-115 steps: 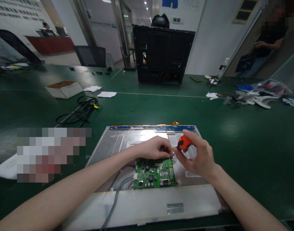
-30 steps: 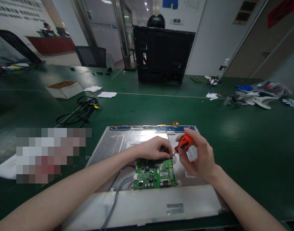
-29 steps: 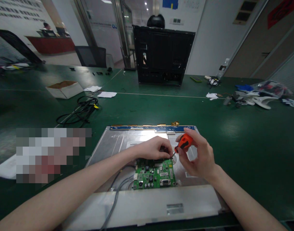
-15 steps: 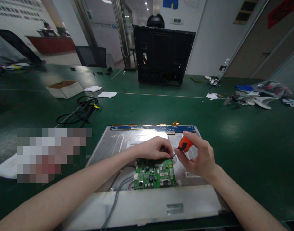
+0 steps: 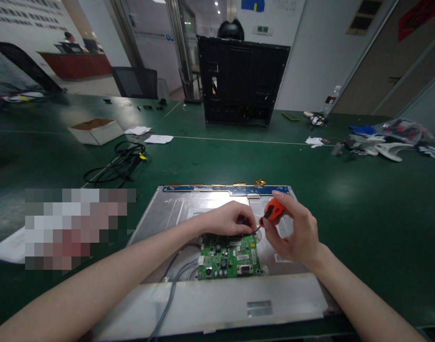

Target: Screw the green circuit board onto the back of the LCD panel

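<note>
A green circuit board lies on the metal back of a flat display panel. My right hand grips an orange and black screwdriver by its handle. The short shaft slants down to the left, with its tip at the board's upper right corner. My left hand rests over the board's top edge, fingertips pinched together beside the tip; what they hold, if anything, is hidden. A narrow blue board runs along the panel's far edge. Grey cables leave the green board on its left.
A black plastic monitor frame stands upright at the back. On the green table are a black cable coil, a white box, papers and a clear bag. A person sits at a red desk far left.
My right hand's fingers have shifted slightly on the screwdriver handle, which has turned a little. The left hand and the board stay in place.
</note>
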Action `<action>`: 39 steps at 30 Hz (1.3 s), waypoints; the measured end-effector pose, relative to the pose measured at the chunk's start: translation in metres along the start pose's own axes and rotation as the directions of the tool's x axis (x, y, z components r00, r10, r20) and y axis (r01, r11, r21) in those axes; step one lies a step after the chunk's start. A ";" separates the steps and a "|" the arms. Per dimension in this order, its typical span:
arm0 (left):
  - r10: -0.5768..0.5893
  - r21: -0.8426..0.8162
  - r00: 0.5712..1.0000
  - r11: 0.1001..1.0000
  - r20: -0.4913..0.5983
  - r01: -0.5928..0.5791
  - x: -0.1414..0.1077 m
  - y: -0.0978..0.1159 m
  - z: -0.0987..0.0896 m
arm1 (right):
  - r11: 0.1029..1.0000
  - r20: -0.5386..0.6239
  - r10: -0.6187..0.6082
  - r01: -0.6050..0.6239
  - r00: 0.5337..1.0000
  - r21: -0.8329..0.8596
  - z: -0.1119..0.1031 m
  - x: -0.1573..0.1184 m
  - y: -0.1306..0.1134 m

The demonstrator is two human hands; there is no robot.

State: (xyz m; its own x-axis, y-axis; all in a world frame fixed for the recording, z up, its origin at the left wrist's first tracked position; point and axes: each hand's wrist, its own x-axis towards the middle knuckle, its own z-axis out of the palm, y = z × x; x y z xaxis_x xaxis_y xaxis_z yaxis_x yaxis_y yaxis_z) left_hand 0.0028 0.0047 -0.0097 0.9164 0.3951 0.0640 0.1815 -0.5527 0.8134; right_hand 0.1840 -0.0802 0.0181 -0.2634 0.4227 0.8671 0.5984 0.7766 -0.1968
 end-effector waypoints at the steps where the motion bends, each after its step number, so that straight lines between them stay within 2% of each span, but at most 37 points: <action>1: 0.003 0.000 1.000 1.000 0.000 -0.003 0.000 0.000 0.000 | 1.000 -0.004 -0.004 0.004 1.000 -0.008 0.000 0.000 0.000; 11: 0.003 -0.008 1.000 1.000 -0.008 -0.003 0.000 0.001 0.000 | 1.000 0.004 -0.014 0.014 1.000 -0.009 -0.001 0.003 -0.001; 18: -0.012 -0.020 1.000 1.000 -0.005 0.012 0.000 0.001 0.001 | 0.997 0.051 0.010 -0.014 0.999 0.075 -0.003 0.002 -0.002; 28: -0.011 -0.017 1.000 1.000 -0.010 0.011 0.001 0.001 0.000 | 1.000 0.005 -0.005 0.005 1.000 0.007 0.000 0.000 -0.001; 39: 0.008 0.001 1.000 1.000 -0.015 -0.008 0.000 0.002 0.001 | 1.000 0.016 0.007 -0.007 1.000 -0.010 0.000 0.000 -0.002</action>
State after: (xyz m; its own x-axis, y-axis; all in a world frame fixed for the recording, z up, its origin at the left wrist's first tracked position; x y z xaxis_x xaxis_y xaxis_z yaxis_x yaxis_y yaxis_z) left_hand 0.0031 0.0030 -0.0085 0.9124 0.4015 0.0791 0.1745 -0.5566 0.8123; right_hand 0.1832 -0.0815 0.0189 -0.2709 0.4354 0.8585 0.6079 0.7689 -0.1981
